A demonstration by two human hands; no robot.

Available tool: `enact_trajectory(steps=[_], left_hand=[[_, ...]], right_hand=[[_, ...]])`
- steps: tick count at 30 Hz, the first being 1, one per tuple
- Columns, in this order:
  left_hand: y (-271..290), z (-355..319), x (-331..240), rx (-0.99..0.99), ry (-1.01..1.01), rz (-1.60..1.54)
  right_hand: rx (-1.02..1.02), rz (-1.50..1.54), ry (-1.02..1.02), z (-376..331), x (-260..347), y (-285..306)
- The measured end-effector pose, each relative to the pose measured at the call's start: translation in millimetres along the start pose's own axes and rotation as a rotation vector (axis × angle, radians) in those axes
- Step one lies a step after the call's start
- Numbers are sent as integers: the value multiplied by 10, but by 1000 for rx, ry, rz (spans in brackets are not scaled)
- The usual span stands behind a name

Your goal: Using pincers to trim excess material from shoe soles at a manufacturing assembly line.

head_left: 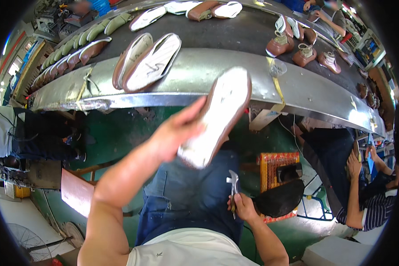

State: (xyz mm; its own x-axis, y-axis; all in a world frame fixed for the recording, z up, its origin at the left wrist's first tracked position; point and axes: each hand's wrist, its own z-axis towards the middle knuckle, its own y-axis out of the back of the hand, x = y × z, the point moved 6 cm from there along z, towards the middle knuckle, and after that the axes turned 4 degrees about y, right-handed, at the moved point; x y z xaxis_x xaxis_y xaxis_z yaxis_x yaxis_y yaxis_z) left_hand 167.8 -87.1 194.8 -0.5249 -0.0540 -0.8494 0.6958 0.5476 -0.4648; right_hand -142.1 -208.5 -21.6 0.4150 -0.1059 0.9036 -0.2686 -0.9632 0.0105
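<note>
Nearest the person's body, just below and right of the view's middle toward 5 o'clock, the right hand [244,206] is closed around the handle of a hammer [234,177], whose head stands upright over the right thigh of the blue jeans [186,190]. A little farther out, above the lap, the left hand [176,133] grips a brown-edged shoe [219,115] just right of the middle, its toe end pointing to 1 o'clock and its white face turned up; the thumb lies near that face, while the fingertips behind cannot be made out. Hammer and shoe are well apart, so the step in hand seems to be holding and looking over the shoe; any blow would call for a steadied shoe and the hammer brought to it. Beyond, at 11 o'clock, two shoes [148,64] lie side by side on the metal-edged bench [204,64]. Farthest off, green shoe pieces [95,33] line up toward 10 o'clock, and brown shoes [280,44] stand at 1 o'clock.
</note>
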Motion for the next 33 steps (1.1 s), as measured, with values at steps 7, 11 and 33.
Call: enact_trajectory(steps=[7, 11, 33], left_hand=[[390, 2727, -1674, -384, -117, 773], [454, 3314, -1718, -612, -273, 2159], [676, 1183, -1867, 37, -217, 1069]], right_hand=[[82, 166, -119, 242, -104, 155], [45, 260, -208, 288, 85, 256], [-16, 263, -158, 132, 48, 67]])
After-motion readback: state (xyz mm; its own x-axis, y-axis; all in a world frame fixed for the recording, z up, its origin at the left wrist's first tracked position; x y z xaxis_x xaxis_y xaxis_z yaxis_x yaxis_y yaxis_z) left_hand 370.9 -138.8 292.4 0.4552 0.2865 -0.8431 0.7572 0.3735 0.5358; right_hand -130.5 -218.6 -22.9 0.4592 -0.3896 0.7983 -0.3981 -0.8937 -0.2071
